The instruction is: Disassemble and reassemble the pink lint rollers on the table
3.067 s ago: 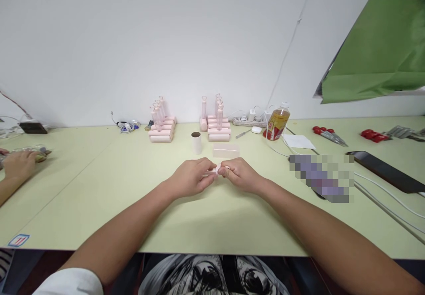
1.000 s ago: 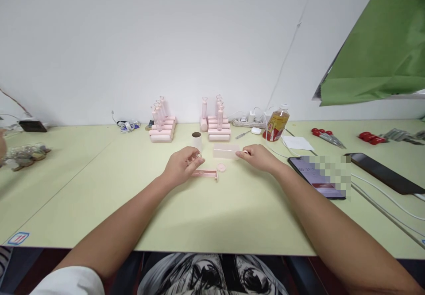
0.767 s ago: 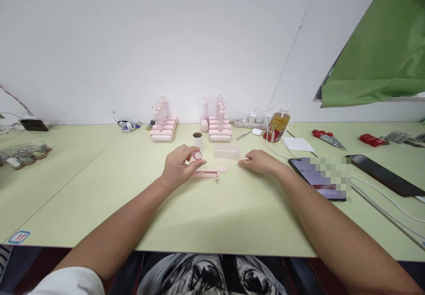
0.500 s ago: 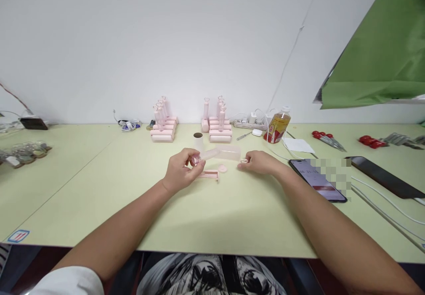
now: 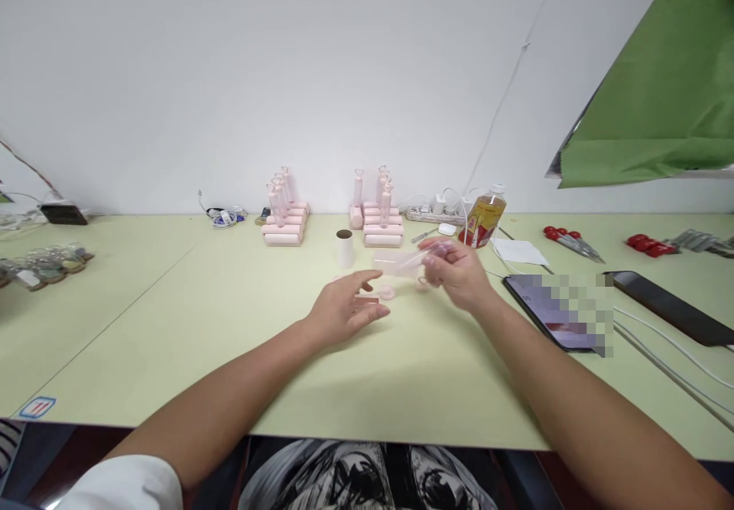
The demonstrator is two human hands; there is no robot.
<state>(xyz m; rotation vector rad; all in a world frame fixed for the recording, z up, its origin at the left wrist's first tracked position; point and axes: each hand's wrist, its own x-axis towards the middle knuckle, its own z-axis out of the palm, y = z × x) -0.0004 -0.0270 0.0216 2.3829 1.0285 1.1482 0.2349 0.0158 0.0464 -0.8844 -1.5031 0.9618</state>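
Observation:
My right hand [image 5: 462, 274] grips a clear plastic tube [image 5: 408, 265] by its right end, a little above the table. My left hand [image 5: 342, 313] holds nothing; its thumb and fingers are apart, facing right. Behind its fingers lies a pink plastic holder part [image 5: 370, 300], partly hidden. A small round pink disc [image 5: 388, 293] sits just right of that. Beneath my right fingers is a small pink piece with a loop [image 5: 423, 284]. A translucent pink cover [image 5: 385, 258] lies behind the tube, and a white roll with a brown core [image 5: 345, 251] stands upright to its left.
Pink holders with upright tubes stand in two groups, left [image 5: 284, 231] and right [image 5: 383, 232], near the wall. A drink bottle [image 5: 485, 218], a power strip [image 5: 433, 216] and a phone [image 5: 542, 315] are at right. Cables cross the table there.
The clear tube has passed from my left hand to my right. My left hand has opened and moved right and slightly down; my right hand has risen off the looped piece.

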